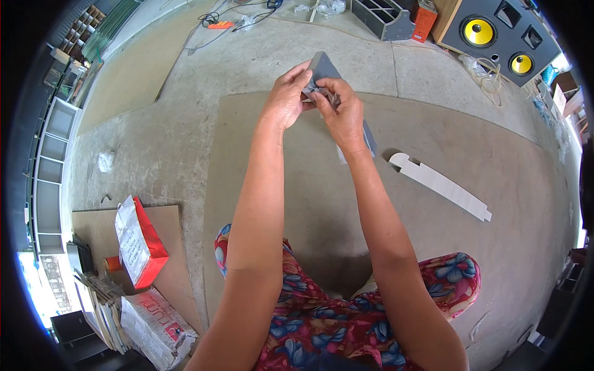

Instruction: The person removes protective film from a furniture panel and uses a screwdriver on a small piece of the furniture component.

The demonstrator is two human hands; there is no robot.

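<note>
Both hands are raised in front of me around a long grey board (pixel 323 66), which slants away with its far end up. My left hand (pixel 287 98) is closed on the board's left side near that end. My right hand (pixel 343 116) is closed in a pinch on crumpled clear plastic (pixel 330 97) against the board's face. The board's lower end shows past my right wrist, with a bit of plastic hanging beside it. A white notched strip (pixel 440 185), rounded at one end, lies on the floor sheet to the right, apart from both hands.
A brown sheet (pixel 247 185) covers the floor under me. At the left are a red and white paper bag (pixel 137 244) and a printed sack (pixel 158 324). Farther off stand a speaker cabinet (pixel 495 37), a grey divided tray (pixel 380 21) and cables (pixel 213 18).
</note>
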